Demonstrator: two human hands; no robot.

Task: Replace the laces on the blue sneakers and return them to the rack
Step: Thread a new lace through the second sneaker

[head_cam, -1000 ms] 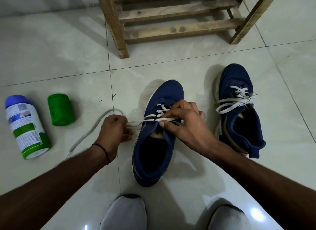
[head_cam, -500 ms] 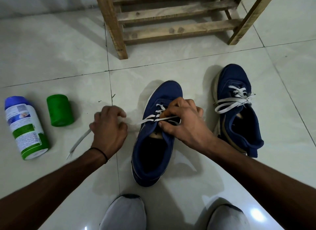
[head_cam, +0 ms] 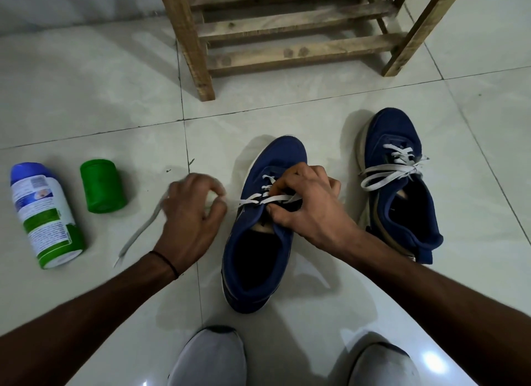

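Nearest, the toes of two white shoes (head_cam: 209, 357) stand on the tiled floor (head_cam: 86, 98), and both bare forearms reach out above them. Just beyond the toes lies the near sneaker (head_cam: 258, 256), blue, heel toward the person, its mouth wide and only its front eyelets threaded. The right hand (head_cam: 307, 207) rests on its tongue, fingers (head_cam: 287, 213) clenched and pinching the white lace (head_cam: 138, 233) where it crosses the eyelets. The lace runs left off the sneaker into the left hand (head_cam: 191, 219), which is just beside the sneaker with a dark band at the wrist. Its fingers (head_cam: 212, 184) are curled round the lace, though blur softens the grip, and the loose end trails from under the hand across the floor. Further left, a white and green bottle (head_cam: 43, 213) with a blue cap lies on its side, and a green tub (head_cam: 102, 186) is just beyond it. To the right, apart from the first, lies the far sneaker (head_cam: 402, 213), its laces (head_cam: 388, 173) threaded and loosely bunched. Farthest, the wooden rack (head_cam: 287, 52) stands on the floor, and neither sneaker is on it.
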